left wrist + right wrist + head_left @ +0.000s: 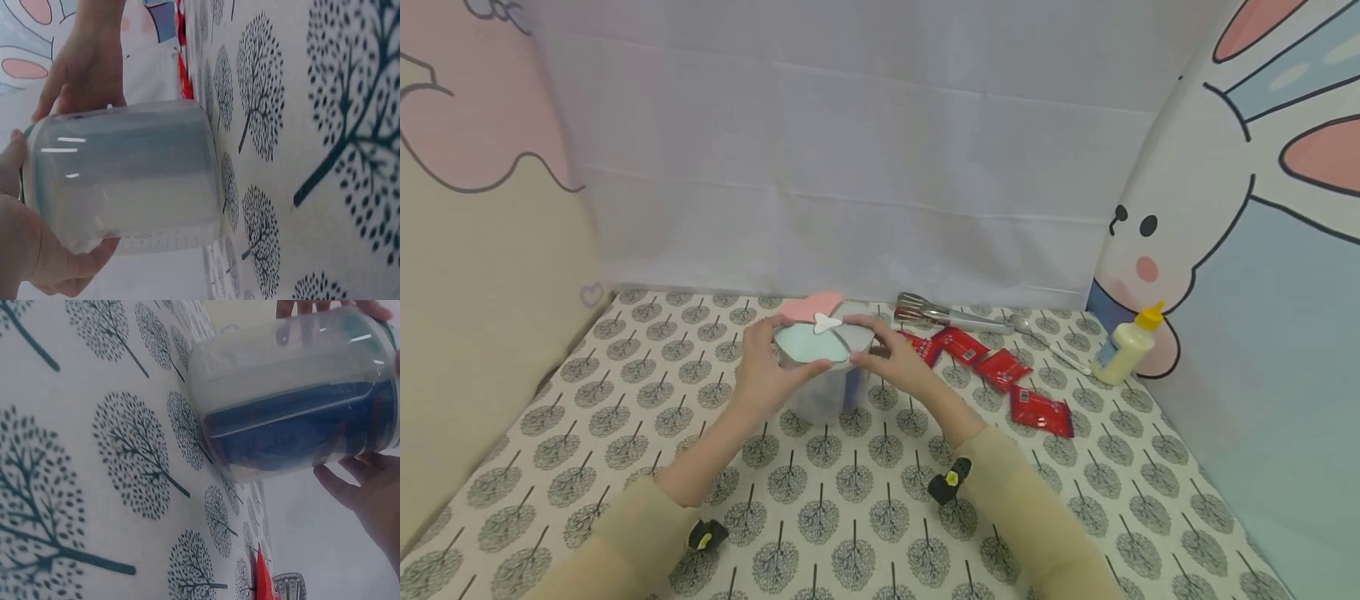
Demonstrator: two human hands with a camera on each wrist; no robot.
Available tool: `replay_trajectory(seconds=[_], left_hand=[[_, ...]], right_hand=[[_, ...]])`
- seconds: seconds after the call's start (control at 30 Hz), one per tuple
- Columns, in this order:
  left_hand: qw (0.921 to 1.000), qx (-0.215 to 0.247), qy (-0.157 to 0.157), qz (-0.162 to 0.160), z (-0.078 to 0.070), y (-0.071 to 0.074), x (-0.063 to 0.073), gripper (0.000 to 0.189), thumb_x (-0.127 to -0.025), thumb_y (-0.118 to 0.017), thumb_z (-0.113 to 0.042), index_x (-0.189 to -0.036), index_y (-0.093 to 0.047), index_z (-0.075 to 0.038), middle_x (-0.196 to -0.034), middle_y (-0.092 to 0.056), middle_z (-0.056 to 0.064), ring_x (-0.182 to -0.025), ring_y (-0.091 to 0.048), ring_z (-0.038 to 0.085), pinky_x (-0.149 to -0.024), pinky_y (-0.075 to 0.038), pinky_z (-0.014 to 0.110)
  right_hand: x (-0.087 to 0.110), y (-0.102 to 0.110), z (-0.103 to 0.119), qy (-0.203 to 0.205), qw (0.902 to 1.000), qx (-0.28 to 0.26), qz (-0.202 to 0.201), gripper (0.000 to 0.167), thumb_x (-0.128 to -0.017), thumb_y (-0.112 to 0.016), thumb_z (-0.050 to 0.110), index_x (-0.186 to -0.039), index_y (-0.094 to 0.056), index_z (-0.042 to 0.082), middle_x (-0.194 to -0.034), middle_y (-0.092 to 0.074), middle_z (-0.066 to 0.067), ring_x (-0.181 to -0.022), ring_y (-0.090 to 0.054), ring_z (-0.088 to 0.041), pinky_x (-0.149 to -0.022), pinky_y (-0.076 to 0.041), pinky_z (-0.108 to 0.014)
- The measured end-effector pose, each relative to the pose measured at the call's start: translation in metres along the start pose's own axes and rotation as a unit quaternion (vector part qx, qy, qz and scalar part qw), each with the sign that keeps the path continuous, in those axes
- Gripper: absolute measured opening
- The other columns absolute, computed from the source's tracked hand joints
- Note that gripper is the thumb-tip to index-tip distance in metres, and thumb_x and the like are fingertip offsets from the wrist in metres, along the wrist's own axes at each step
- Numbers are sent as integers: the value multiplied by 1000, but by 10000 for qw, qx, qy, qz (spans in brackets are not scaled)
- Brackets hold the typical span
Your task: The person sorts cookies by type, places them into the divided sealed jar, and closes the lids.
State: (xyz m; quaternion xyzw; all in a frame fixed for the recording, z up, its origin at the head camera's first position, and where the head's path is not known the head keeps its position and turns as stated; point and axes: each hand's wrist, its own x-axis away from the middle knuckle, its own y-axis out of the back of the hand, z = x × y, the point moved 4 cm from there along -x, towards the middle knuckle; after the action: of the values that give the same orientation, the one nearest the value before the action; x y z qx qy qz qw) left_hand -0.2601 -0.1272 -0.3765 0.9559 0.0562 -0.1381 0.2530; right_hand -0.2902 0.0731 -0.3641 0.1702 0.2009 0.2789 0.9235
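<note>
A clear plastic canister (816, 398) stands on the tablecloth, topped by a petal-shaped lid (808, 343) in pink, mint and grey with a white knob (827, 322). Through the wall, the right wrist view shows something dark blue (294, 428) inside one section; its kind cannot be made out. My left hand (763, 367) grips the canister's top from the left, thumb at the lid's front edge and fingers round the side. From the right, my right hand (901, 360) holds the same top, with its thumb near the lid's front and its fingers along the back and wall.
Several red packets (1002, 369) lie right of the canister. Behind them are metal tongs (955, 317) and a spoon (1049, 341) with a white handle. A bottle (1122, 354) with a yellow cap stands at the far right, beside the printed side curtain (1262, 333).
</note>
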Motion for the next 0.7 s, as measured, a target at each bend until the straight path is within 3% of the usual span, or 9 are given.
replay_trajectory(seconds=[0.13, 0.2, 0.33, 0.43, 0.53, 0.6, 0.7], left_hand=[[9994, -105, 303, -147, -7, -8, 13, 98, -64, -77, -59, -135, -33, -8, -143, -19, 18, -124, -36, 34, -104, -39, 53], [9993, -200, 259, -202, -9, -11, 16, 97, -65, -75, -60, -135, -32, -8, -144, -17, 17, -126, -34, 35, -104, -39, 54], [9992, -365, 28, -149, -10, -11, 17, 94, -68, -74, -59, -134, -30, -8, -145, -14, 17, -128, -30, 35, -105, -36, 57], [9980, -611, -151, 30, -10, -7, 12, 95, -69, -75, -56, -134, -30, -5, -145, -17, 18, -129, -28, 35, -105, -35, 58], [9958, -793, -336, 302, -8, 0, 3, 99, -68, -77, -55, -137, -27, -4, -144, -24, 18, -130, -29, 33, -106, -34, 58], [9941, -830, -464, 520, -7, 5, -4, 101, -67, -78, -54, -140, -26, -7, -144, -30, 16, -132, -29, 33, -107, -31, 58], [9888, -899, -679, 979, -4, 13, -13, 100, -68, -79, -52, -143, -28, -11, -149, -29, 12, -139, -20, 32, -109, -24, 63]], right_hand=[[-1, 6, 0, 167, 9989, -286, 339, 61, -92, -61, 33, -141, -39, 6, -143, -38, -14, -117, -51, -30, -100, -46, -42], [-1, 7, -4, 214, 9982, -385, 410, 64, -91, -61, 38, -141, -38, 5, -143, -38, -13, -116, -52, -30, -96, -49, -41], [-4, 5, -23, 333, 9980, -310, 448, 61, -93, -58, 36, -144, -35, 11, -146, -34, -10, -123, -47, -30, -104, -43, -43], [-6, 5, -35, 294, 9989, -7, 361, 66, -90, -55, 50, -146, -33, 21, -149, -31, -5, -129, -41, -27, -110, -36, -41], [-3, 6, -32, 216, 9993, 286, 134, 76, -83, -53, 63, -146, -31, 27, -155, -23, -3, -131, -41, -27, -108, -38, -41], [0, 5, -28, 138, 9992, 375, -53, 76, -83, -55, 62, -147, -30, 28, -158, -16, -3, -132, -39, -29, -106, -40, -42], [6, 1, -21, -31, 9992, 277, -280, 69, -89, -61, 44, -148, -29, 25, -159, -8, -7, -136, -34, -33, -106, -40, -45]])
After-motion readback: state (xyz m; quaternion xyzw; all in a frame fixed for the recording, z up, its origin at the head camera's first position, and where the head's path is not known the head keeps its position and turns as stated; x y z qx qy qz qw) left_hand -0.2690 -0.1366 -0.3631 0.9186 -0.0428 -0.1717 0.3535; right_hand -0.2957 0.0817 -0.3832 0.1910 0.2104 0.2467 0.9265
